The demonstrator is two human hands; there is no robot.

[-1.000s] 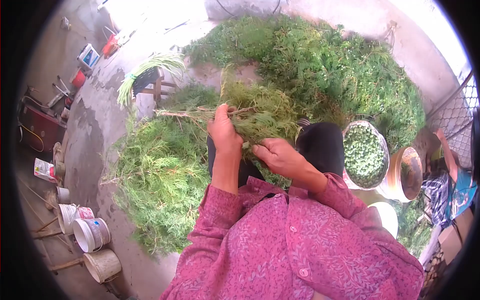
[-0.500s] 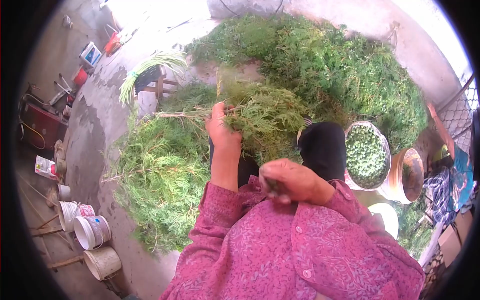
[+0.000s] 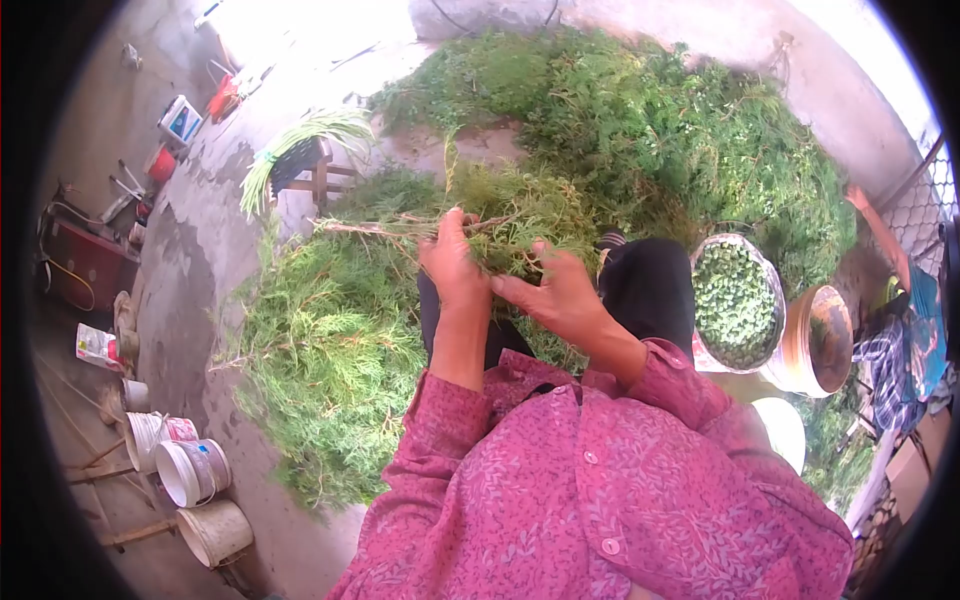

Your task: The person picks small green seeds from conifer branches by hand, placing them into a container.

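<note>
My left hand (image 3: pixel 457 262) is closed round the woody stem of a leafy conifer branch (image 3: pixel 545 205), held above my lap. The bare stem end sticks out to the left and the green sprays spread to the right. Beside it, my right hand (image 3: pixel 565 300) is at the near side of the sprays, its thumb close to my left wrist. Its fingertips close on the foliage and are partly hidden by it; whether small bits are in the palm cannot be seen.
Cut conifer branches (image 3: pixel 330 350) lie at the left, with a large heap (image 3: pixel 690 150) ahead. At right stand a bucket of small green pieces (image 3: pixel 738 300), a second bucket (image 3: pixel 825 340) and another person's arm (image 3: pixel 880 235). White buckets (image 3: pixel 190 472) line the left; long green stalks (image 3: pixel 310 135) lie on a stool.
My right hand has moved from in front of my chest, where it was closed, forward and up to the branch. My left hand keeps hold of the stem in nearly the same place.
</note>
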